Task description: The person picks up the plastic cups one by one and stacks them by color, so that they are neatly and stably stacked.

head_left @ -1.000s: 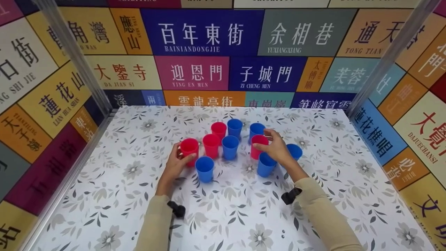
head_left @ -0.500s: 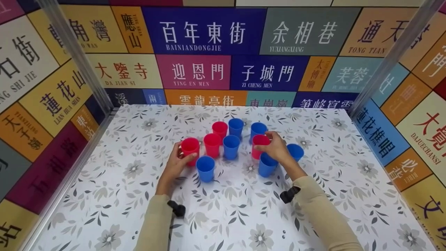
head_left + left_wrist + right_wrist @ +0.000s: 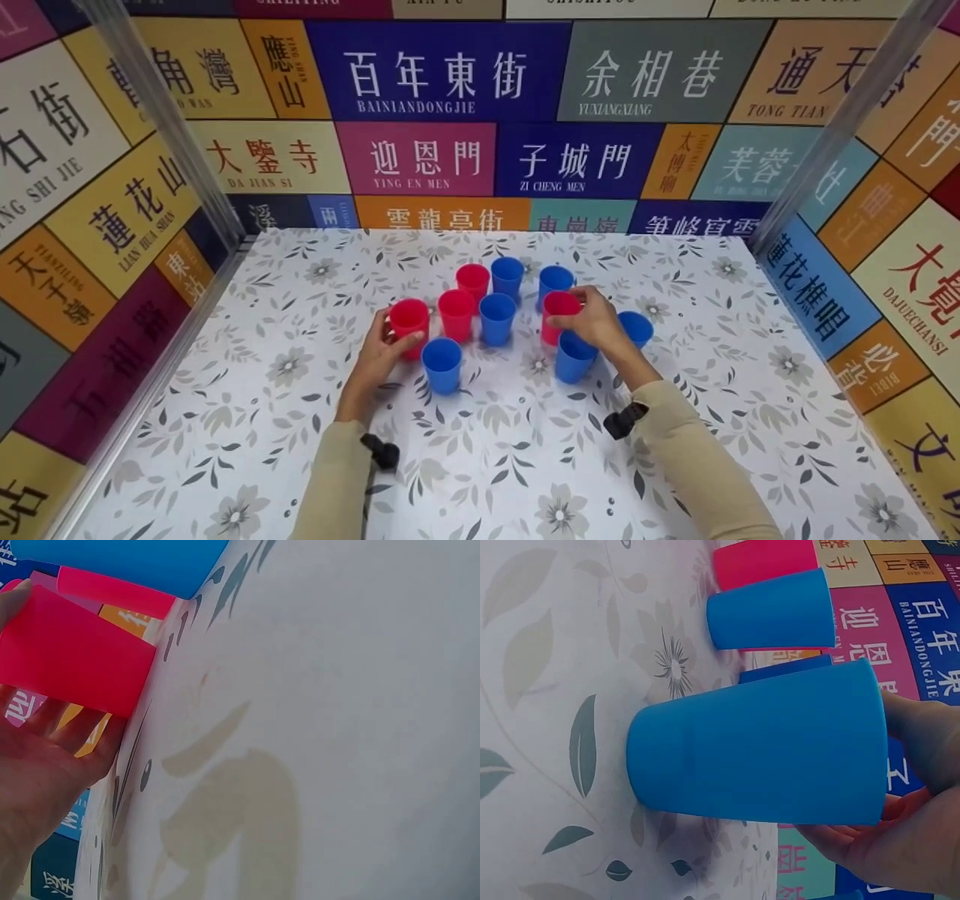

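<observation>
My left hand [image 3: 375, 358] grips an upright red cup [image 3: 409, 318] at the left of the group, thumb on its near side and fingers round the far side. The same cup [image 3: 75, 649] fills the upper left of the left wrist view. A blue cup [image 3: 441, 367] stands just right of and nearer than it. At the right, my right hand [image 3: 600, 321] holds another red cup [image 3: 556, 309] between thumb and fingers. In front of that one stands a blue cup [image 3: 574, 358], which hides most of the grip in the right wrist view.
Between the hands stand two red cups, a nearer one [image 3: 456, 315] and a farther one [image 3: 472, 278], beside two blue cups [image 3: 496, 321]. Another blue cup [image 3: 555, 279] is behind the right red cup, and one more [image 3: 636, 327] is right of the right hand. Printed panels [image 3: 435, 67] enclose the patterned table [image 3: 480, 465].
</observation>
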Demonstrator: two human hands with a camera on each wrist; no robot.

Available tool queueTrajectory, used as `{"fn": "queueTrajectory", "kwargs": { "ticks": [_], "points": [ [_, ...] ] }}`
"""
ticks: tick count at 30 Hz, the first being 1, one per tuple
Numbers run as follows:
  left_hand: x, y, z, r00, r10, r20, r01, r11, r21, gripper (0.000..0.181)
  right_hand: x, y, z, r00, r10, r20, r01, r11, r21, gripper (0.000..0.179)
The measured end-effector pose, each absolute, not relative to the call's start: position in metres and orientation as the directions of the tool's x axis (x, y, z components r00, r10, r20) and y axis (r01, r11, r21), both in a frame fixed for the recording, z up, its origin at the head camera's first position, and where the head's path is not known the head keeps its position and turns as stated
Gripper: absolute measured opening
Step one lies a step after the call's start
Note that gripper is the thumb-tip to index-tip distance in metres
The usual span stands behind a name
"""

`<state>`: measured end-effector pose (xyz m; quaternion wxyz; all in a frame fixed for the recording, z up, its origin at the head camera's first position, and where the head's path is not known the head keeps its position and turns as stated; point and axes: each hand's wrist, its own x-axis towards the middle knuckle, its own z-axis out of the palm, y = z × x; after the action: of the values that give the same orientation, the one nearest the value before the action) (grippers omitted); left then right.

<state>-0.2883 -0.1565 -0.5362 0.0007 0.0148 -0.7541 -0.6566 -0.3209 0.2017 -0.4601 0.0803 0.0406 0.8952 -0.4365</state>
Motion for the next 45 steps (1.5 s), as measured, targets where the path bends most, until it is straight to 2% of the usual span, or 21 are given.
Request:
{"fn": "queueTrajectory", "kwargs": {
  "ticks": [6, 19, 30, 36, 45],
  "points": [
    [-0.288, -0.156, -0.537, -1.000, -0.025, 0.009, 0.006, 0.120, 0.993, 0.065, -0.315, 0.201, -0.447, -0.989, -0.021, -0.147, 0.103, 0.616, -0.781, 0.076],
    [-0.286, -0.157, -0.535, -1.000, -0.024, -0.014, -0.017, 0.109, 0.994, 0.068, -0.307, 0.190, -0.422, -0.992, -0.056, -0.112, 0.061, 0.568, -0.821, 0.078],
    [-0.288, -0.158, -0.539, -1.000, -0.024, 0.012, 0.009, 0.091, 0.996, 0.065, -0.304, 0.180, -0.420, -0.996, -0.079, 0.030, -0.065, 0.474, -0.878, 0.073],
    [-0.287, -0.158, -0.536, -1.000, -0.022, -0.006, -0.009, 0.131, 0.991, 0.068, -0.305, 0.170, -0.416, -0.994, -0.081, 0.070, -0.097, 0.417, -0.904, 0.074],
    [-0.285, -0.155, -0.527, -1.000, 0.002, -0.005, -0.005, 0.084, 0.996, 0.064, -0.310, 0.149, -0.410, -0.979, -0.114, 0.170, -0.198, 0.319, -0.927, 0.068]
  ]
}}
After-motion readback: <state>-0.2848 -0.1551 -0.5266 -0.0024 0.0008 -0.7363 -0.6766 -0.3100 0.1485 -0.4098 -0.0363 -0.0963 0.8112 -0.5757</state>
